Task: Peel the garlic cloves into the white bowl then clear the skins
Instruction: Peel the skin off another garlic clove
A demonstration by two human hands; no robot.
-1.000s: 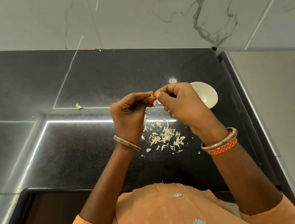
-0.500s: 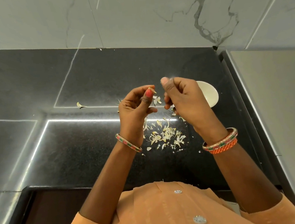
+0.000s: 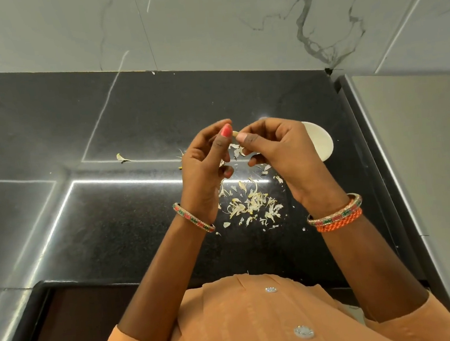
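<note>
Both hands up over the dark stone desk [image 3: 137, 118], fingertips meeting just left of the white bowl [image 3: 322, 142]. Left hand [image 3: 207, 166] pinches a garlic clove [image 3: 235, 134] between thumb and forefinger; only a pale sliver of it shows past the red thumbnail. Right hand [image 3: 279, 149] has thumb and forefinger closed on the same clove from the other side, remaining fingers curled in. Can't tell how much skin is left on it.

White bowl sits on the desk, partly hidden behind the right hand; its visible part looks bare, contents otherwise hidden.

Garlic skins [image 3: 251, 203] lie scattered on the desk, nearer the person than the bowl and to its left, mostly between the two wrists. A few loose flakes directly under the hands. One stray skin piece [image 3: 121, 158] lies well to the left of the bowl, apart from the pile.

Bangles [image 3: 336, 213] on the right wrist, one bangle [image 3: 193, 220] on the left.
</note>
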